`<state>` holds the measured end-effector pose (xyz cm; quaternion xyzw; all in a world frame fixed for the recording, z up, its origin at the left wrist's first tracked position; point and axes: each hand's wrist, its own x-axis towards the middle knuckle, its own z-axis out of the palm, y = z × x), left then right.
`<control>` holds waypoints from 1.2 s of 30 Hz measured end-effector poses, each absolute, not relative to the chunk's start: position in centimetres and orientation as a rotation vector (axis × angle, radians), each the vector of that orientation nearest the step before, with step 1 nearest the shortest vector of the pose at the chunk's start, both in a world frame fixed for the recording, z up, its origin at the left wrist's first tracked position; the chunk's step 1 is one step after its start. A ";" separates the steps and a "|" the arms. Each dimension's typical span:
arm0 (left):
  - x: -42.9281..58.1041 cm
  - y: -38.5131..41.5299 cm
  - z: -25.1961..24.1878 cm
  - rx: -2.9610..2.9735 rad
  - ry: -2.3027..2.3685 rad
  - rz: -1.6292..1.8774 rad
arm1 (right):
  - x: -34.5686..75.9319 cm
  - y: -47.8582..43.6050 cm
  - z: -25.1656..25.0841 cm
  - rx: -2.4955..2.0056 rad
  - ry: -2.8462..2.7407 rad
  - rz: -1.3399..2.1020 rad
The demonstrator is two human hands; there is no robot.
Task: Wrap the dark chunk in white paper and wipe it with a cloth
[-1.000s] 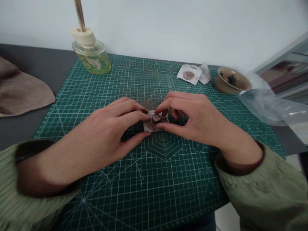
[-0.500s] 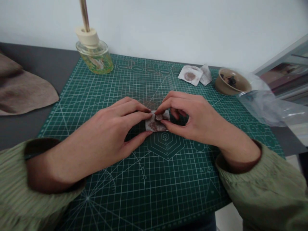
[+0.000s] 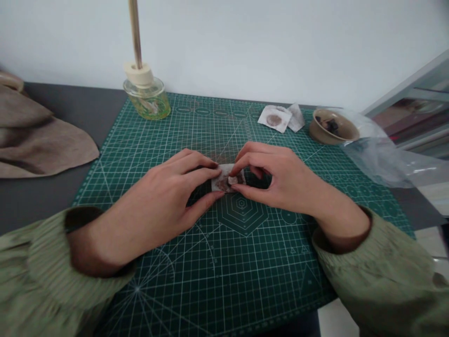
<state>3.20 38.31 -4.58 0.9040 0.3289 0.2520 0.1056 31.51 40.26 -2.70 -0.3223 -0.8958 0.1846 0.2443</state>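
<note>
Where the head camera looks down over the table, the small paper packet sits near the middle of the green cutting mat, just behind the printed hexagon. It lies straight ahead of the person, squarely between the two hands. Its longer side runs left to right, so each end faces one hand. The left hand, lying to the left, has thumb and forefinger closed on the left end. The right hand, lying to the right, pinches the right end, its fingertips at a small pale lump on the packet's stained brown face. Neither hand is nearer than the other: both touch the packet, and their fingertips almost meet over it. Whether the packet rests on the mat or is held just clear of it cannot be told. Well apart, along the mat's far edge, a glass diffuser bottle with a reed stick stands at the left. At the right, a second stained packet lies beside a tan bowl holding dark bits, with a clear plastic bag just past it. A brown cloth lies on the table off the mat's left edge.
</note>
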 end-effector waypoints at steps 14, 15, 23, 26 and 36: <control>3.3 38.4 -4.8 2.669 0.958 0.768 | 31.0 40.2 -3.4 -0.888 -2.425 0.485; 3.3 38.5 -4.8 2.666 0.961 0.768 | 30.9 40.2 -3.4 -0.887 -2.417 0.490; 3.1 38.6 -5.1 2.698 0.981 0.758 | 31.3 40.0 -3.4 -0.817 -2.424 0.576; 3.1 38.5 -5.2 2.686 0.988 0.769 | 31.3 40.3 -3.4 -0.876 -2.403 0.570; 3.0 38.4 -5.0 2.674 1.006 0.769 | 31.4 40.5 -3.7 -0.885 -2.343 0.694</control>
